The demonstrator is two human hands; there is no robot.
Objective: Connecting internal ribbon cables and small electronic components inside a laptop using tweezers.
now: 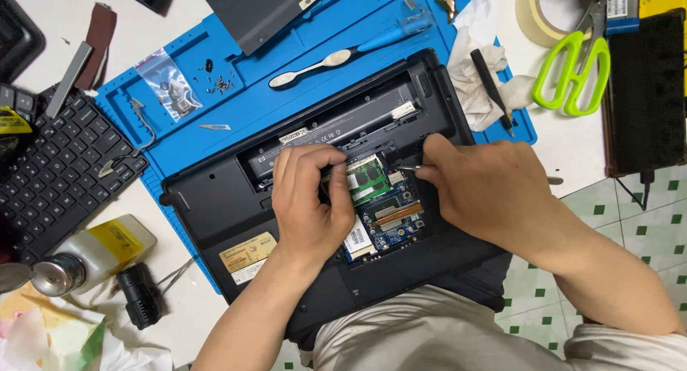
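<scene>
Overhead view of a cluttered white desk. At the far left lies a loose black keyboard, and below it a clear bottle with a yellow label lies on its side next to a small black cylinder. A blue work mat covers the middle of the desk; on it sit a small plastic bag, a scatter of tiny screws and a white-and-blue brush. An upturned black laptop rests partly on the mat and partly on the person's lap, its bottom cover off so that circuit boards show. The left hand is curled over the opening, fingertips pressing down beside a green memory card seated in the middle of the laptop. The right hand, just right of the card, is pinched shut on a thin metal tool whose tip points at the card's right edge. The two hands are close but not touching. Farther right lie a crumpled white cloth, green-handled scissors and a roll of tape.
</scene>
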